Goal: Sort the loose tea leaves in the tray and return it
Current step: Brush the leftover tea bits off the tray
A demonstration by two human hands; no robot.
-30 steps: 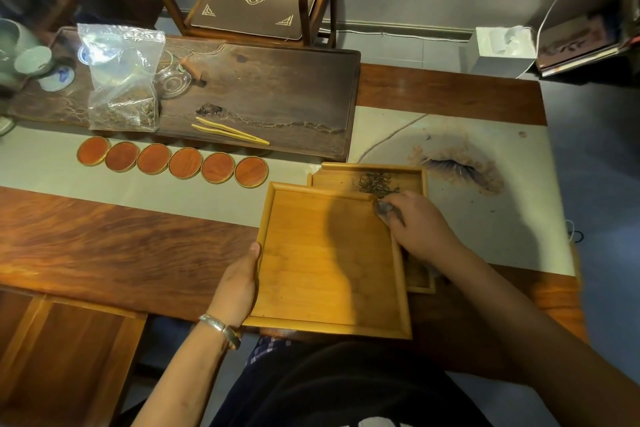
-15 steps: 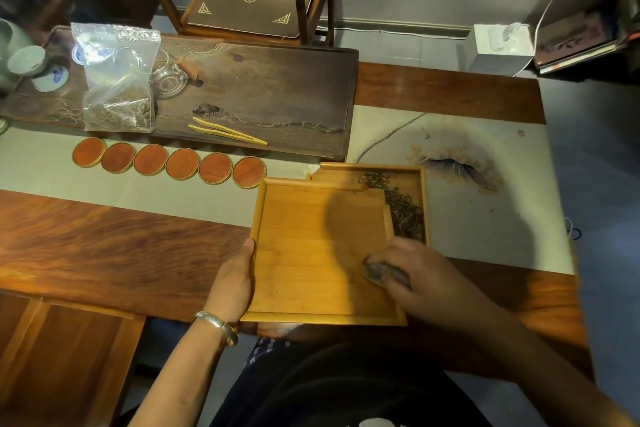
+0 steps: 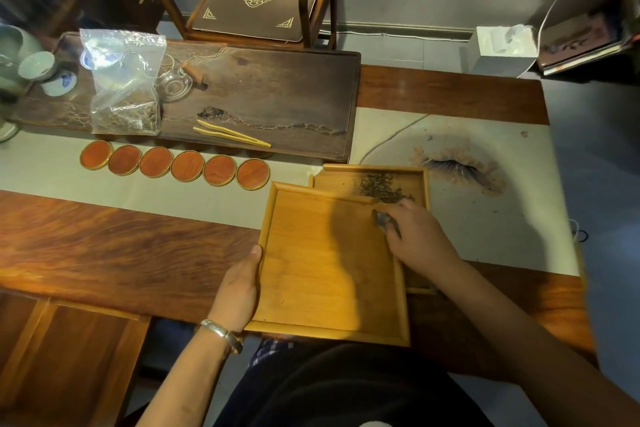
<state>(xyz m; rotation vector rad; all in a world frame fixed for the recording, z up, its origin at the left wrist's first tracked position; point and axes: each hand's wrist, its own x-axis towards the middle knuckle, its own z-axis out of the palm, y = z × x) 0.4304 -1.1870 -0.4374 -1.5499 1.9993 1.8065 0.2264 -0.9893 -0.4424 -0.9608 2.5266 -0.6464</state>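
Note:
A light bamboo tray (image 3: 311, 288) lies over the table's front edge, partly covering a second, smaller tray (image 3: 420, 180) behind it. Dark loose tea leaves (image 3: 381, 187) lie heaped in the far part of the smaller tray. My left hand (image 3: 239, 288) grips the near tray's left rim, thumb on top. Over the near tray's far right corner, my right hand (image 3: 415, 236) holds a small dark brush-like tool (image 3: 382, 220), its tip just short of the leaves.
A dark wooden tea board (image 3: 277, 94) at the back carries a plastic bag of tea (image 3: 124, 87), bamboo tweezers (image 3: 230, 137), a glass dish (image 3: 173, 83) and cups. Several round coasters (image 3: 173, 165) line up on the cloth runner (image 3: 485, 218). A chair (image 3: 256, 0) and tissue box (image 3: 498, 50) stand beyond.
My right hand swept from the tray's near right part back up to its far right corner by the leaves. The left hand kept its grip on the tray.

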